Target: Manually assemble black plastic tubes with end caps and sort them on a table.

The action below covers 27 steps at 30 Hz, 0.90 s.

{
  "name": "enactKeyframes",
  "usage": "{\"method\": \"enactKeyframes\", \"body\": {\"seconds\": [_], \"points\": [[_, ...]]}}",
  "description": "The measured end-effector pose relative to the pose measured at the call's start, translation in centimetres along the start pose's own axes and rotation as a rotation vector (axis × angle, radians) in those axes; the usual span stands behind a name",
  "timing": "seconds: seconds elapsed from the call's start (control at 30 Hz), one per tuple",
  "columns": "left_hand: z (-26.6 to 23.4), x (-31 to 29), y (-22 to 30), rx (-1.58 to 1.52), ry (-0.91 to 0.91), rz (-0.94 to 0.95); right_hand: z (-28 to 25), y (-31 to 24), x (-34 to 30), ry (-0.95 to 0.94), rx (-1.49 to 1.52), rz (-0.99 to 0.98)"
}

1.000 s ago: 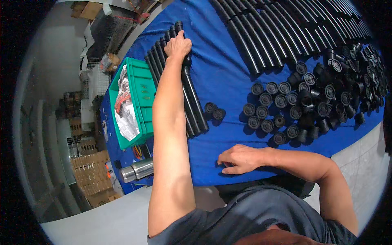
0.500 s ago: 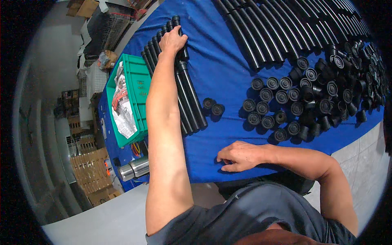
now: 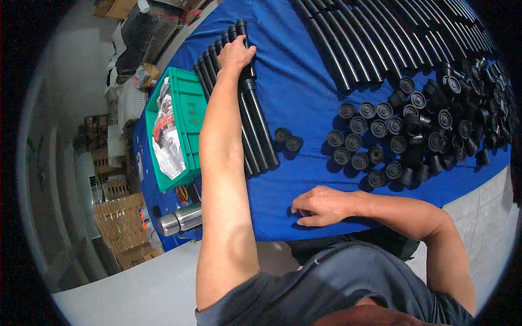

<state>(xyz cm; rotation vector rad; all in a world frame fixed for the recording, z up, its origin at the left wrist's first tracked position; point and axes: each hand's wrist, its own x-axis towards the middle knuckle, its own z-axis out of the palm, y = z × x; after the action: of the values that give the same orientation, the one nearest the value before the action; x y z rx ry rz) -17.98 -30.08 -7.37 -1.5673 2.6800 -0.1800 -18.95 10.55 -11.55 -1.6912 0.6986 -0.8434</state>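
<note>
My left hand [image 3: 237, 56] reaches to the far left of the table, its fingers closed over a black tube [image 3: 242, 31] near the capped end. That tube lies at the right side of a row of capped black tubes [image 3: 208, 68]. A nearer group of black tubes [image 3: 261, 127] lies below it, partly hidden by my left forearm. My right hand [image 3: 322, 206] rests near the front edge of the table, empty, with thumb and fingers loosely apart. Two loose black caps [image 3: 288, 139] lie between the tubes and the larger heap of black caps [image 3: 416, 136].
A green crate [image 3: 189, 117] holding crumpled white plastic stands left of my left arm. A steel flask [image 3: 182, 219] lies by the front left edge. Many long black tubes [image 3: 353, 49] lie at the far right on the blue cloth [image 3: 293, 108].
The whole scene has shifted slightly to the right in the view. Against the table, both hands are in nearly the same places, and the left is still on the tube.
</note>
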Motion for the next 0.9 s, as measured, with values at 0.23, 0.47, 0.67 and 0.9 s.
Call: {"method": "enactKeyframes", "body": {"seconds": [0.23, 0.47, 0.67, 0.9], "points": [[-1.2, -2.0, -1.1, -0.148, 0.293, 0.013, 0.3, -0.1, -0.2, -0.010, -0.001, 0.004], [-4.5, -10.5, -2.4, -0.550, 0.350, 0.103, 0.4, 0.4, -0.3, 0.031, -0.046, -0.060], [-4.8, -21.6, -0.1, -0.661, 0.120, 0.315, 0.2, 0.4, -0.1, 0.033, -0.065, -0.042], [-2.6, -26.7, -0.1, -0.347, -0.068, 0.563, 0.7, 0.1, 0.1, 0.047, -0.132, -0.069]]}}
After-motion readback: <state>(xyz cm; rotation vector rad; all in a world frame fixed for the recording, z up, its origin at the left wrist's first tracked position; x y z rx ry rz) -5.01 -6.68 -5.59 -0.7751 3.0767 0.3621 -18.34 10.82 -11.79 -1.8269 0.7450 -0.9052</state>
